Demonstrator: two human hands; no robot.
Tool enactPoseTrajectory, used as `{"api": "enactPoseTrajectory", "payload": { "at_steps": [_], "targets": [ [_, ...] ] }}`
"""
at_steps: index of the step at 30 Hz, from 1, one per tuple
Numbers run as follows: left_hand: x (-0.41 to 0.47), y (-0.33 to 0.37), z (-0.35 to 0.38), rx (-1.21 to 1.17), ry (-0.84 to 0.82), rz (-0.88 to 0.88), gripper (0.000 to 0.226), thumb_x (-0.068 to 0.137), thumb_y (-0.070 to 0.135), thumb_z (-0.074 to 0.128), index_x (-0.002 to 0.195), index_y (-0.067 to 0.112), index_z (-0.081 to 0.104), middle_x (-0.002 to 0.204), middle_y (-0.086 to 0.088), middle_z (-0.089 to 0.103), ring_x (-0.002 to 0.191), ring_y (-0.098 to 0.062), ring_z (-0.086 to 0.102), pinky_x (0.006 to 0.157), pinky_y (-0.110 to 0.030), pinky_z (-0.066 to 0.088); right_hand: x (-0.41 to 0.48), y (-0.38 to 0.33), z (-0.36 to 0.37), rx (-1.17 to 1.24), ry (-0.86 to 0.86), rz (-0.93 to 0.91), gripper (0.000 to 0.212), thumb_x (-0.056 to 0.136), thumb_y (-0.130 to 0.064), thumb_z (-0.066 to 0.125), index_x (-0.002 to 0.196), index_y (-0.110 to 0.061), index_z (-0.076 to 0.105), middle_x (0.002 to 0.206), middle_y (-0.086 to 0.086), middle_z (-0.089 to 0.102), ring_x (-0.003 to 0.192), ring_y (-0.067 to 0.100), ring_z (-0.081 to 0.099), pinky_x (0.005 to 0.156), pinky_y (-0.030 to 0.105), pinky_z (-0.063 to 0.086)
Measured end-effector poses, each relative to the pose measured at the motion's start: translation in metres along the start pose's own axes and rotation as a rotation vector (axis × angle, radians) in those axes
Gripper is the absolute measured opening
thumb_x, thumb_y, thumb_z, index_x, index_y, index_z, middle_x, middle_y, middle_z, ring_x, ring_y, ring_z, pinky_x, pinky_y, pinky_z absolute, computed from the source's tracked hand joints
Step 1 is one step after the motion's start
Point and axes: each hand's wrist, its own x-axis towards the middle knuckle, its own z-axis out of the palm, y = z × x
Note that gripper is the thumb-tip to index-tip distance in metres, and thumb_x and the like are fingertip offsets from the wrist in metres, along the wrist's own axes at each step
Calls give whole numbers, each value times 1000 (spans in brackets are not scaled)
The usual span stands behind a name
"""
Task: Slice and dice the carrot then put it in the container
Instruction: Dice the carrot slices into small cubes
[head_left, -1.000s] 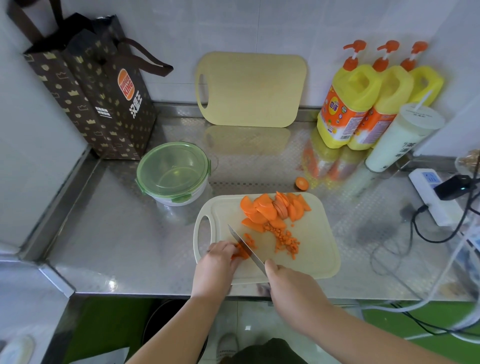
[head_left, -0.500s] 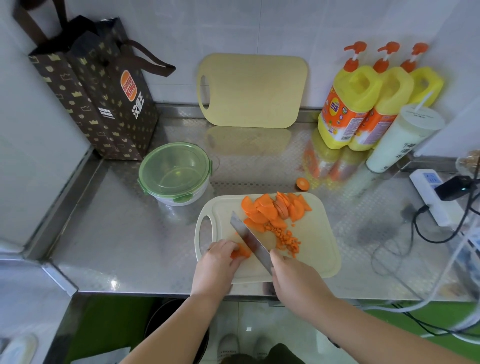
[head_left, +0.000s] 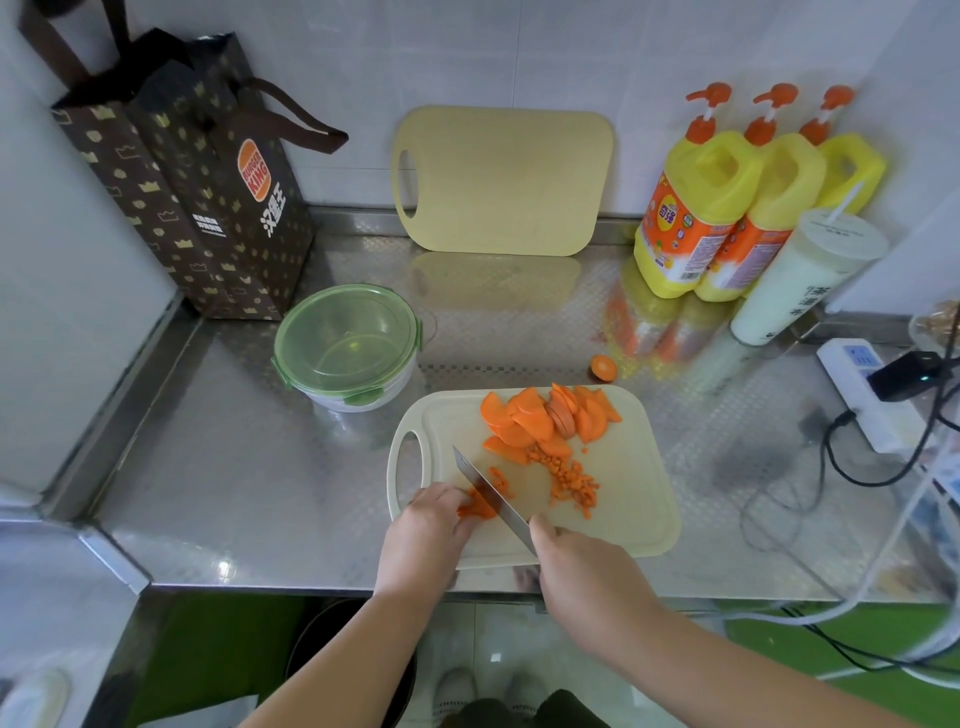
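On the pale cutting board (head_left: 628, 499) lie a pile of carrot slices (head_left: 540, 418) at the back and a small heap of diced carrot (head_left: 571, 480) in the middle. My left hand (head_left: 428, 525) pinches a few carrot strips (head_left: 475, 506) down at the board's front left. My right hand (head_left: 587, 571) grips the knife (head_left: 485, 491), whose blade lies across those strips right beside my left fingers. The round container (head_left: 347, 345) with a green lid on it sits left of the board.
A carrot end (head_left: 602, 368) lies on the steel counter behind the board. A second board (head_left: 501, 179) leans on the wall. A brown paper bag (head_left: 202, 176) stands back left; yellow bottles (head_left: 727, 208), a white cup (head_left: 800, 280) and a power strip (head_left: 867, 387) with cables are at right.
The knife blade lifted and tilted, then came back down across the strips under my left fingers. My hands stayed at the board's front left.
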Motion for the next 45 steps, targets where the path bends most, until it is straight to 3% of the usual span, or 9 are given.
{"api": "enactPoseTrajectory", "payload": {
  "at_steps": [3,7,10,15,23,30,37,42,45],
  "targets": [
    [1,-1,1,0,-8,-12,20,89,35,62,101,22,70,101,9,63,99,-11,56,78,-24,47,2,0,3,-13,-34,-15,48,95,-4,43,139,-11,27,88,2,49,68,20,48,45,24,25],
    [2,-2,1,41,-37,0,21,91,39,58,103,26,70,102,10,62,100,-10,54,77,-22,45,7,-3,6,-66,-43,-46,53,96,-5,44,143,-10,23,103,6,59,74,19,55,52,24,36],
    [2,-1,0,57,-32,1,22,92,40,55,105,28,69,105,11,61,102,-9,52,78,-21,44,9,-2,11,-55,-44,-48,45,98,-11,45,140,-12,27,104,4,60,72,18,57,47,23,30],
    [1,-1,1,40,-31,4,18,92,37,58,101,25,68,101,9,61,100,-10,53,76,-24,46,17,-3,10,28,-7,15,50,98,-10,42,145,-12,24,111,2,60,87,18,61,63,26,37],
    [3,-1,-6,-26,-29,-19,21,84,40,66,98,24,64,97,12,58,90,-10,57,76,-30,48,16,9,-7,115,18,23,22,98,-15,37,120,-15,41,84,-3,50,76,22,57,61,31,39],
    [0,-3,-14,-1,-52,-36,28,83,40,68,105,24,62,100,15,54,81,-8,57,74,-27,48,4,5,-8,40,21,-26,35,99,-14,39,133,-13,34,83,-4,45,66,18,45,46,21,24],
    [0,2,-12,-43,-83,-55,16,87,38,64,97,26,68,92,9,59,83,-12,59,74,-29,50,-1,-3,-4,23,25,-34,48,99,-13,41,144,-13,23,106,3,60,72,16,47,53,22,32],
    [6,3,-11,-29,-81,-60,12,88,28,65,95,20,70,97,4,63,89,-16,61,76,-26,48,1,-8,-1,-10,-20,-12,49,96,-5,42,141,-12,25,107,5,59,75,21,53,60,29,37],
    [8,3,-10,22,-113,-66,16,91,30,60,98,20,70,100,3,62,90,-16,61,77,-27,47,6,-10,3,3,-58,8,51,92,0,46,138,-11,27,100,3,56,73,20,51,49,24,30]
  ]
}}
